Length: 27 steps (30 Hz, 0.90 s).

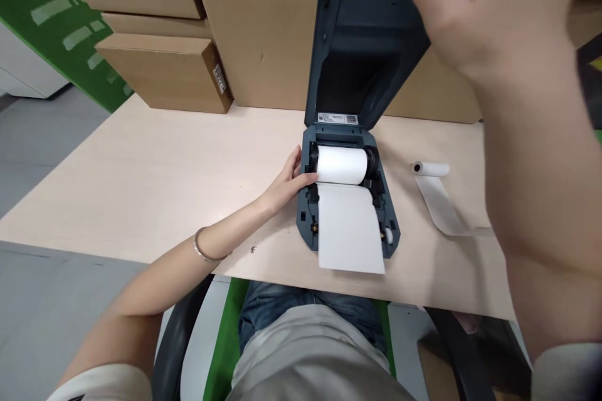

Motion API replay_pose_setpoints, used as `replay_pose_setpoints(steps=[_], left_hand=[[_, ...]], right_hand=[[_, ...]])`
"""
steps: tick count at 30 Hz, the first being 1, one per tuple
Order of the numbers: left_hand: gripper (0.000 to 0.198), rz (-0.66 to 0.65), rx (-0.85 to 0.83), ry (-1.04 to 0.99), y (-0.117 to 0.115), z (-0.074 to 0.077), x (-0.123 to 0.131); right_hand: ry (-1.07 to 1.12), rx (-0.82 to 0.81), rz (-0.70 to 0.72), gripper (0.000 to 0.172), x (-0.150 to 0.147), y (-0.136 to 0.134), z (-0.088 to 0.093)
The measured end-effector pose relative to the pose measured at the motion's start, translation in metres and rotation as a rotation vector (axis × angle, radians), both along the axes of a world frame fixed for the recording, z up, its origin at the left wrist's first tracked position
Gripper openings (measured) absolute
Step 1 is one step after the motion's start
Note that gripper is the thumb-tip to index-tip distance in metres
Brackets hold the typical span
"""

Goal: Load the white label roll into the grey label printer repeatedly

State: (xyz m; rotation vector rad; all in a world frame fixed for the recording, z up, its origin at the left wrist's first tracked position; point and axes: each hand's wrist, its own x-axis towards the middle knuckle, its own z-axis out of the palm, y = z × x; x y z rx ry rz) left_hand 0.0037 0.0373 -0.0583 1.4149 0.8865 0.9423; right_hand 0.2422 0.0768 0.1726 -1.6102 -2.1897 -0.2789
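A dark grey label printer (348,235) sits on the desk with its lid (362,44) swung up. Inside lies a white paper roll (342,165), its sheet (350,229) drawn out over the front edge. My left hand (286,185) rests against the printer's left side by the roll, fingers stretched flat. My right hand (470,9) is raised close to the camera and grips the top edge of the lid, thumb in front.
A nearly spent paper roll (430,169) with a loose strip lies on the light wooden desk (141,182) right of the printer. Cardboard boxes (164,72) are stacked along the desk's back. I am seated at the front edge.
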Motion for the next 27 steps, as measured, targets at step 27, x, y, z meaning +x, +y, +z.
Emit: replay_pose_setpoints(steps=[27], left_hand=[[0.060, 0.090, 0.127, 0.113, -0.006, 0.027, 0.002]], right_hand=[[-0.315, -0.413, 0.263, 0.067, -0.030, -0.028, -0.095]])
